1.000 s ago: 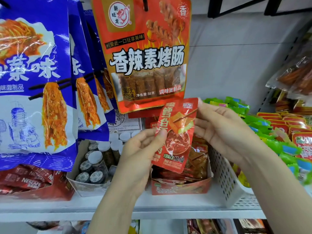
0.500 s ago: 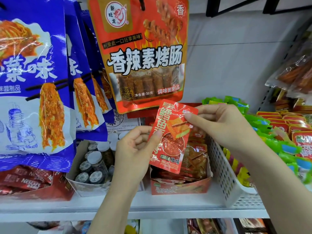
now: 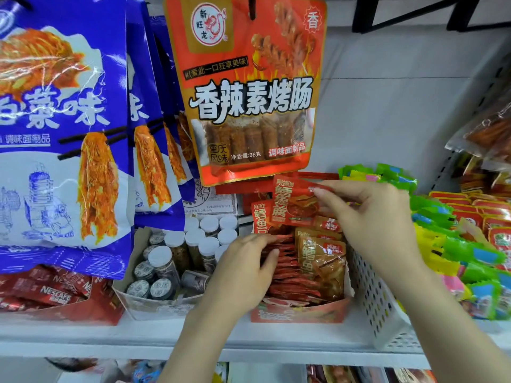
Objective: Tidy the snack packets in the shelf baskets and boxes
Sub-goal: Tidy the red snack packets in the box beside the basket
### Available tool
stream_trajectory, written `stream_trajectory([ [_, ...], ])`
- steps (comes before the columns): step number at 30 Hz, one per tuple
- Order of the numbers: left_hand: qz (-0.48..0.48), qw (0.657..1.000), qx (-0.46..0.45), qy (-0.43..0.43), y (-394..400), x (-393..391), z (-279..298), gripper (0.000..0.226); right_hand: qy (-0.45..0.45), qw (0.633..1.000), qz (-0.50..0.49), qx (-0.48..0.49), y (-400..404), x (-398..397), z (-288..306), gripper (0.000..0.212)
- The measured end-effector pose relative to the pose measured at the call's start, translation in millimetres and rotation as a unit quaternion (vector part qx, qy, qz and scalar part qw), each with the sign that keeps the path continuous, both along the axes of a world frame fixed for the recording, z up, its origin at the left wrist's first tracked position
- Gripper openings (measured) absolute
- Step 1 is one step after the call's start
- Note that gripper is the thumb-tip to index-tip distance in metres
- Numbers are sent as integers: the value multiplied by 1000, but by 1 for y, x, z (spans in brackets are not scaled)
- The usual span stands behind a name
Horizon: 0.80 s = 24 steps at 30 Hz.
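Observation:
A small red snack packet (image 3: 291,203) is pinched by my right hand (image 3: 370,219) just above the back of a red cardboard display box (image 3: 301,313) on the shelf. The box holds several red packets (image 3: 287,272) standing on edge and brown packets (image 3: 323,261) on its right side. My left hand (image 3: 243,272) rests on the red packets at the box's left, fingers laid across their top edges.
A box of white-capped jars (image 3: 177,261) stands left of the red box, with Nescafe sachets (image 3: 52,291) further left. A white perforated basket (image 3: 378,297) of green and yellow packets sits right. Large blue bags (image 3: 66,134) and an orange bag (image 3: 249,92) hang above.
My left hand let go of the red packet and dropped onto the packets in the box. My right hand carried the packet down toward the back of the box.

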<state>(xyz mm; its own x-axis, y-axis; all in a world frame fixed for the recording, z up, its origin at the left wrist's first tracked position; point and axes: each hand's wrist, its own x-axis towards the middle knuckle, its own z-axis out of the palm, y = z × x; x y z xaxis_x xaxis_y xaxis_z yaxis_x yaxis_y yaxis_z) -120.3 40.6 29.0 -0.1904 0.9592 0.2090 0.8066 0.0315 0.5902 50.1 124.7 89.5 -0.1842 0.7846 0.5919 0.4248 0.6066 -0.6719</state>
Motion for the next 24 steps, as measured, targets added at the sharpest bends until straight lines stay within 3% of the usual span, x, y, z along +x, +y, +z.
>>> stream_trajectory([
  [6,-16,1000,0,3,0,-4,-3,38,-16,999,36,-12,4,-24,-29,9],
  [11,-19,999,28,12,-4,-8,-5,36,-123,990,56,-37,10,-30,-48,11],
  [15,10,995,102,10,-5,-14,-1,21,-219,973,65,-43,10,-30,-51,18],
  [17,25,990,137,16,-4,-17,1,25,-250,964,74,-60,10,-30,-50,22],
  [20,-11,995,98,24,1,-18,-3,47,-297,947,88,-88,10,-30,-49,29],
  [24,-48,997,51,43,6,-17,-12,43,-319,937,93,-110,8,-31,-45,34],
])
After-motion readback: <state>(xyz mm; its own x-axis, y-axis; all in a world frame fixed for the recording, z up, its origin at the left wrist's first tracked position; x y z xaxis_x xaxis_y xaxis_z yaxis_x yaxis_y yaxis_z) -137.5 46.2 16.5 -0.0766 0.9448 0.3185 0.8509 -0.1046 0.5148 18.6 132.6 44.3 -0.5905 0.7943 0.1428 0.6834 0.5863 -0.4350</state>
